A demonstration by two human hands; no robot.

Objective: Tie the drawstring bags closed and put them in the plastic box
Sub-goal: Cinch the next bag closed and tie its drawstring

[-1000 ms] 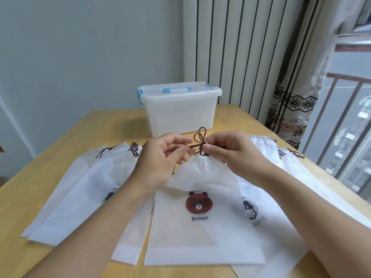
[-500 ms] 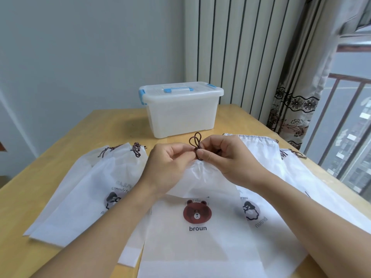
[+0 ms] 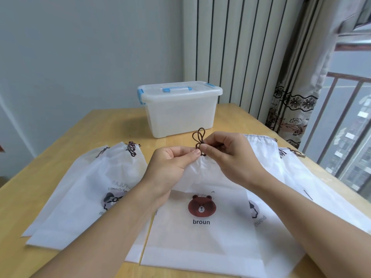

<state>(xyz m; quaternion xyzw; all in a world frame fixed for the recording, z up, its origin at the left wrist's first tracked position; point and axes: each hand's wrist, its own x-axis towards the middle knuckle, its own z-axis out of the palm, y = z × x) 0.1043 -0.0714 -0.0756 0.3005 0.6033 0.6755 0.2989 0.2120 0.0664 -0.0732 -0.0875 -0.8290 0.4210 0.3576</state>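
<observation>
Both hands, left hand (image 3: pixel 170 167) and right hand (image 3: pixel 230 155), pinch the bear bag's (image 3: pixel 202 227) drawstring (image 3: pixel 198 137).

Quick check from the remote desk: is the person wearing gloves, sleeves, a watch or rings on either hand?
Nothing is worn that shows. The left hand and right hand are bare, without gloves, and both forearms are uncovered to the frame edge, so no sleeves appear. No watch, bracelet or ring is visible. Fingernails are short and unpainted.

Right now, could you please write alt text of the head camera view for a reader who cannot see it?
Two hands, the left hand and the right hand, pinch the brown cord of a white bear bag on a wooden table. More bags lie on both sides; a shut plastic box stands behind.
</observation>
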